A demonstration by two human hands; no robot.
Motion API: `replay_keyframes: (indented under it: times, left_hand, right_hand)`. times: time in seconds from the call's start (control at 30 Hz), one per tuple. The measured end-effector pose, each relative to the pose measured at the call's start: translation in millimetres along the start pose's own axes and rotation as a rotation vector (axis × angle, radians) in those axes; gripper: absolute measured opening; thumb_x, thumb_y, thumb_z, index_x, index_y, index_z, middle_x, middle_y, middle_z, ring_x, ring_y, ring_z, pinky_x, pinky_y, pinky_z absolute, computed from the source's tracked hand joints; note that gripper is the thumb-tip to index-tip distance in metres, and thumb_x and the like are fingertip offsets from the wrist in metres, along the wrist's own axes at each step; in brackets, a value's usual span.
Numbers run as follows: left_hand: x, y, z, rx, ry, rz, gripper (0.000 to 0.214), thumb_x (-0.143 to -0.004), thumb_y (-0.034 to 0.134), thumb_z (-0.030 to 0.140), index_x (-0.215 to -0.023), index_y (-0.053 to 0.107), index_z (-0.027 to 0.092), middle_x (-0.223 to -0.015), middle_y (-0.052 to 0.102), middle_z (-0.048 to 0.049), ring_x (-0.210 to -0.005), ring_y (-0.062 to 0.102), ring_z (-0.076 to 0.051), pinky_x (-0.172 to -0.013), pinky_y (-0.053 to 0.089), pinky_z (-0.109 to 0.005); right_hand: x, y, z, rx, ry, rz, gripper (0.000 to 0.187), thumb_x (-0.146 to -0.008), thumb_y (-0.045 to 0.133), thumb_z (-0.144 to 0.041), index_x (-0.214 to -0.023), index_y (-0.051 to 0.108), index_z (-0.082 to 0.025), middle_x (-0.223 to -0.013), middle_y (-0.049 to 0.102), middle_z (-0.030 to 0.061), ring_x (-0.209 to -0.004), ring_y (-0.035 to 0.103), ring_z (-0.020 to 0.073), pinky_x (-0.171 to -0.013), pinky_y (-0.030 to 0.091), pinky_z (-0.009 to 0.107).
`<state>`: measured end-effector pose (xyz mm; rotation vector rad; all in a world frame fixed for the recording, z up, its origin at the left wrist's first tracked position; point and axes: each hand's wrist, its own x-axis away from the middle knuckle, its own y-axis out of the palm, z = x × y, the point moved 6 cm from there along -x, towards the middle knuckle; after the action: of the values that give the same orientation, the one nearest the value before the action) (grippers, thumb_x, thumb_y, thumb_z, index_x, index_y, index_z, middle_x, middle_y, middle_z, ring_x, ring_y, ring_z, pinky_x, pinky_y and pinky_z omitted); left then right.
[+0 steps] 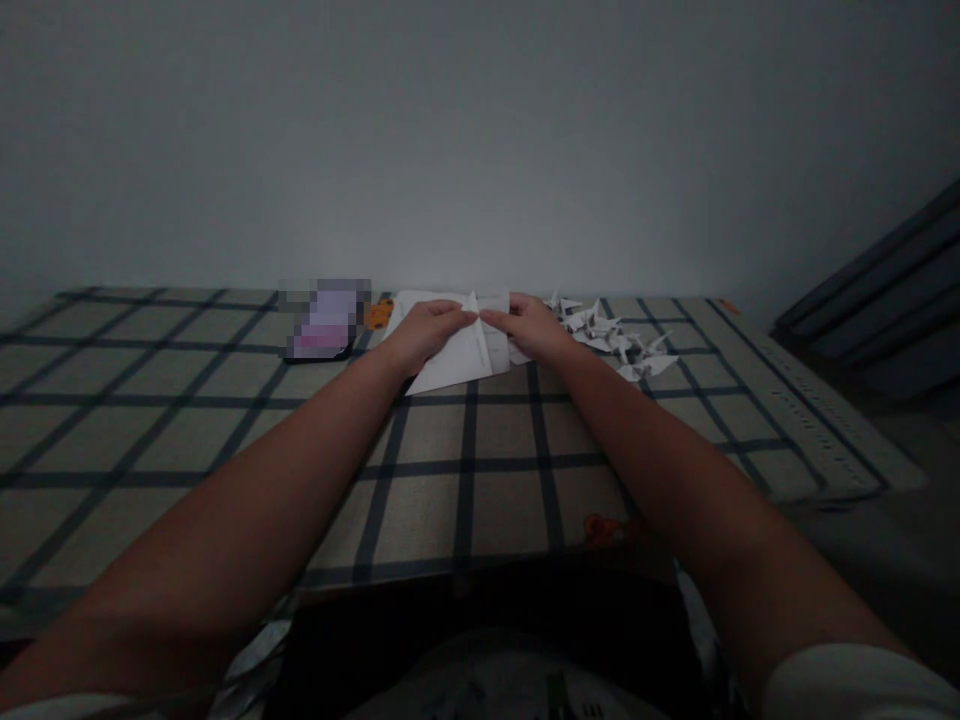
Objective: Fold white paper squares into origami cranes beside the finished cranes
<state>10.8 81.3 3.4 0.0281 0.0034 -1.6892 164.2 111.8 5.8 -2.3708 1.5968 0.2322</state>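
Note:
Both my arms reach forward over a checked cloth (pixel 465 440). My left hand (pixel 424 330) and my right hand (pixel 529 322) meet at a white sheet of paper (pixel 469 355) that lies partly folded on the cloth. The fingertips of both hands pinch the paper's raised top point, close together. To the right of my right hand lies a heap of small white folded paper cranes (pixel 615 335).
A blurred purple object (pixel 326 318) lies left of the paper, on something dark. A small orange thing (pixel 379 313) sits beside it. A pale wall stands behind the cloth. The cloth's edge falls away at the right, where dark slanted boards (pixel 877 300) lean.

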Motion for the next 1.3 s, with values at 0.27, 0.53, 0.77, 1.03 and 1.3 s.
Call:
replay_keyframes:
  times: [0.27,0.53,0.77,1.03,1.3]
  left_hand:
    - [-2.9,0.3,-3.9,0.122,-0.031,-0.037,0.013,-0.071,0.073,0.027,-0.079,0.070,0.017,-0.072,0.069,-0.0016,-0.060,0.062,-0.016,-0.058,0.047,-0.028]
    - [1.1,1.3,0.5,0.078,-0.048,-0.009,0.012,-0.072,0.072,0.028,-0.076,0.070,0.017,-0.070,0.068,-0.0026,-0.057,0.061,-0.016,-0.057,0.044,-0.027]
    - [1.2,3.3,-1.3,0.062,-0.037,-0.045,0.020,-0.070,0.074,0.030,-0.083,0.070,0.016,-0.074,0.070,-0.0036,-0.062,0.064,-0.016,-0.060,0.046,-0.026]
    - [0.6,2.3,-0.6,0.077,-0.044,-0.044,0.015,-0.072,0.073,0.029,-0.079,0.068,0.017,-0.070,0.068,-0.0019,-0.057,0.060,-0.014,-0.058,0.045,-0.026]
    - [0.2,1.1,1.0,0.083,-0.036,0.008,0.011,-0.075,0.071,0.028,-0.079,0.072,0.017,-0.071,0.070,-0.0031,-0.059,0.063,-0.017,-0.059,0.047,-0.028]
  right_hand:
    - [3.2,-2.2,-18.0,0.237,-0.108,0.123,0.025,-0.077,0.071,-0.039,-0.079,0.064,-0.015,-0.076,0.065,-0.0001,-0.070,0.055,0.0119,-0.064,0.043,0.024]
    - [3.6,-1.1,-8.0,0.087,0.018,0.058,0.027,-0.075,0.074,-0.039,-0.089,0.070,-0.016,-0.090,0.073,0.0044,-0.078,0.062,0.0148,-0.071,0.049,0.027]
    - [3.2,-1.1,-4.0,0.055,0.018,0.017,0.030,-0.076,0.074,-0.042,-0.092,0.072,-0.016,-0.096,0.075,0.0059,-0.084,0.064,0.0166,-0.076,0.050,0.029]
    - [4.2,-2.2,-14.5,0.247,-0.105,0.081,0.030,-0.079,0.070,-0.044,-0.089,0.071,-0.016,-0.090,0.073,0.0057,-0.081,0.062,0.0170,-0.073,0.048,0.030]
    - [3.7,-0.9,-8.3,0.121,-0.024,0.048,0.036,-0.075,0.073,-0.045,-0.095,0.070,-0.016,-0.094,0.073,0.0054,-0.082,0.063,0.0164,-0.073,0.048,0.028]
